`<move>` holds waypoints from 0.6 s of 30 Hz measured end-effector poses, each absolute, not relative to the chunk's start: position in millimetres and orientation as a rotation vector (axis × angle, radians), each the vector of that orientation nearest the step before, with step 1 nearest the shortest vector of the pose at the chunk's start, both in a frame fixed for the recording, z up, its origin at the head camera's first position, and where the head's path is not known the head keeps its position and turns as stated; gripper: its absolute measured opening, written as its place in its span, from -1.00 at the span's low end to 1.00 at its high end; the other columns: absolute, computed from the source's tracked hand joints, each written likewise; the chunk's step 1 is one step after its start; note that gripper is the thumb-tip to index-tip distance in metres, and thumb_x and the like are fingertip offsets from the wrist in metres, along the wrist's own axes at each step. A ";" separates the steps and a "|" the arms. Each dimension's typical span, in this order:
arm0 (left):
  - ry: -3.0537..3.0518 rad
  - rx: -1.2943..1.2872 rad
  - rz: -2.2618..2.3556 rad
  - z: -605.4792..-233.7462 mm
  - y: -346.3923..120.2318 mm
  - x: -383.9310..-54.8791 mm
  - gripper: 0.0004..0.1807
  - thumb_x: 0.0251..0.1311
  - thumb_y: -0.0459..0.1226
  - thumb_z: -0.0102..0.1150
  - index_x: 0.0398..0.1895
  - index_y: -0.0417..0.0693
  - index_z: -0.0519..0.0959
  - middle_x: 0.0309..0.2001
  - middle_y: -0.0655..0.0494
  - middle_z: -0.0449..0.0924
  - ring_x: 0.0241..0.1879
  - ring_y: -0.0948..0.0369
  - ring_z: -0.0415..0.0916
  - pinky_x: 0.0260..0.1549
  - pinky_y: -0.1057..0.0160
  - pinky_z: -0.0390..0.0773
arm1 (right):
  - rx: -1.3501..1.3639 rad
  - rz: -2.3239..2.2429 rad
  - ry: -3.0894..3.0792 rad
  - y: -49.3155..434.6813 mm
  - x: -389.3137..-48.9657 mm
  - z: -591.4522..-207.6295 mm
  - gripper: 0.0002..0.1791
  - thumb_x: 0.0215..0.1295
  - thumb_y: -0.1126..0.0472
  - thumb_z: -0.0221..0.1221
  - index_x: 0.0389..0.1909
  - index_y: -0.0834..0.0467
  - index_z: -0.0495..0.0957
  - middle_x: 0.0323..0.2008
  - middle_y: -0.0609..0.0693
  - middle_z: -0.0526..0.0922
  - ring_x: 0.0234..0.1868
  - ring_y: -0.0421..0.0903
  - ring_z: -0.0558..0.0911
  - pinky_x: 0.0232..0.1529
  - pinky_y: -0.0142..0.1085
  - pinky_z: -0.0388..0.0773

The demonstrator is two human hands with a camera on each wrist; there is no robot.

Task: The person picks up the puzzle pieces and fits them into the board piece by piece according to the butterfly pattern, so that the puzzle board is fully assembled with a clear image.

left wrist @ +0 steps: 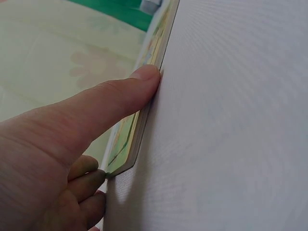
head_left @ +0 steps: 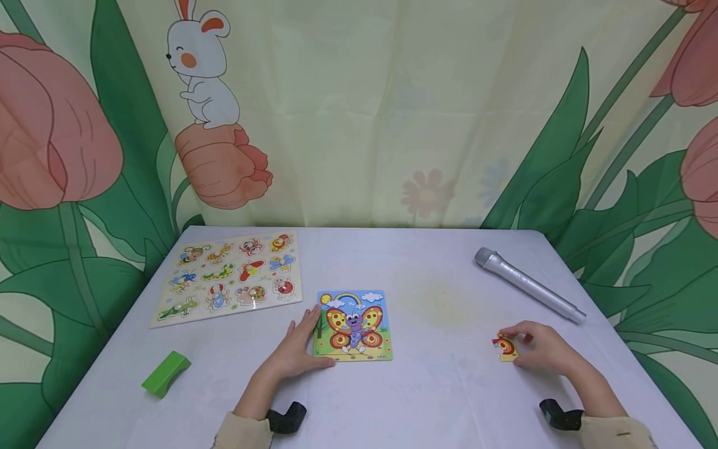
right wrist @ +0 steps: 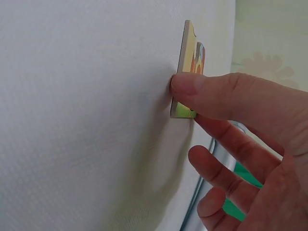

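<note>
A square butterfly puzzle (head_left: 353, 327) lies flat on the white table. My left hand (head_left: 297, 346) rests at its lower left corner, thumb against the near edge and fingers along the left edge. The left wrist view shows that thumb (left wrist: 144, 79) pressing the side of the puzzle board (left wrist: 126, 137). Over the table to the right, my right hand (head_left: 541, 349) pinches a small puzzle piece (head_left: 505, 349) with a red and yellow swirl. Seen from the right wrist, the puzzle piece (right wrist: 184, 55) is on edge to the camera, between thumb and fingers, the other fingers loosely bent.
A board of insect pictures (head_left: 232, 271) lies at the back left. Nearer on that side is a green bridge-shaped block (head_left: 166, 374). A silver microphone (head_left: 530, 285) lies slantwise at the back right, beyond my right hand. A printed curtain (head_left: 359, 112) hangs behind the table.
</note>
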State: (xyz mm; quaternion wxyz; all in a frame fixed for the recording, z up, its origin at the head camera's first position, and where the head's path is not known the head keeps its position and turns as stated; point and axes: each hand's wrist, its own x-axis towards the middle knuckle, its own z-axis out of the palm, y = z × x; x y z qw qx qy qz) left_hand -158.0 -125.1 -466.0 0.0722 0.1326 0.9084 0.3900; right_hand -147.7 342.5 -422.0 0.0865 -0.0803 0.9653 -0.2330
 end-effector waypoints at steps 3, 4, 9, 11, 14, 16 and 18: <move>2.729 0.395 1.171 -466.3 -125.2 -157.9 0.17 -0.24 -0.01 0.45 0.40 -0.22 -0.02 0.40 -0.13 -0.04 0.39 0.00 -0.20 0.32 -0.04 -0.29 | -0.244 -0.685 2.881 341.4 -147.8 -421.1 -0.43 -0.29 0.39 0.43 -0.09 0.28 0.57 -0.20 0.11 0.59 -0.27 0.01 0.43 -0.37 -0.24 0.44; 2.729 0.395 1.173 -466.5 -125.1 -157.9 0.17 -0.25 -0.01 0.45 0.40 -0.22 -0.02 0.40 -0.13 -0.04 0.39 -0.01 -0.20 0.32 -0.04 -0.29 | -0.249 -0.679 2.884 340.9 -147.9 -420.7 -0.43 -0.30 0.39 0.43 -0.09 0.28 0.57 -0.21 0.11 0.59 -0.27 0.01 0.44 -0.38 -0.24 0.44; 2.725 0.391 1.175 -466.2 -125.2 -157.7 0.17 -0.24 -0.02 0.45 0.40 -0.22 -0.02 0.40 -0.13 -0.05 0.39 0.00 -0.21 0.33 -0.04 -0.30 | -0.265 -0.662 2.896 339.7 -147.5 -420.7 -0.45 -0.30 0.36 0.44 -0.11 0.30 0.58 -0.24 0.08 0.58 -0.28 -0.01 0.43 -0.40 -0.25 0.45; 2.723 0.390 1.177 -465.9 -125.0 -157.5 0.16 -0.24 -0.03 0.45 0.40 -0.22 -0.02 0.40 -0.12 -0.05 0.39 0.00 -0.21 0.33 -0.03 -0.31 | -0.263 -0.658 2.897 339.7 -147.4 -421.1 -0.45 -0.29 0.35 0.44 -0.12 0.29 0.58 -0.25 0.07 0.58 -0.29 -0.01 0.43 -0.40 -0.26 0.44; 2.723 0.392 1.180 -465.7 -124.7 -157.4 0.16 -0.24 -0.03 0.45 0.40 -0.22 -0.01 0.40 -0.13 -0.04 0.39 0.00 -0.21 0.32 -0.04 -0.30 | -0.266 -0.654 2.906 339.2 -147.6 -420.8 -0.44 -0.29 0.32 0.45 -0.11 0.29 0.58 -0.25 0.05 0.58 -0.29 -0.03 0.42 -0.43 -0.31 0.42; 2.723 0.395 1.181 -465.7 -124.6 -157.3 0.16 -0.24 -0.02 0.45 0.39 -0.23 -0.01 0.39 -0.14 -0.04 0.39 -0.01 -0.20 0.32 -0.05 -0.30 | -0.264 -0.657 2.912 338.2 -147.9 -420.2 -0.44 -0.28 0.31 0.45 -0.10 0.27 0.58 -0.25 0.03 0.57 -0.30 -0.04 0.41 -0.47 -0.34 0.40; 2.723 0.397 1.182 -465.8 -124.5 -157.2 0.16 -0.24 -0.02 0.45 0.39 -0.23 -0.01 0.39 -0.14 -0.03 0.39 -0.01 -0.20 0.32 -0.05 -0.30 | -0.262 -0.665 2.915 336.9 -148.4 -418.9 -0.44 -0.27 0.30 0.44 -0.08 0.25 0.59 -0.25 0.02 0.56 -0.30 -0.05 0.39 -0.49 -0.36 0.39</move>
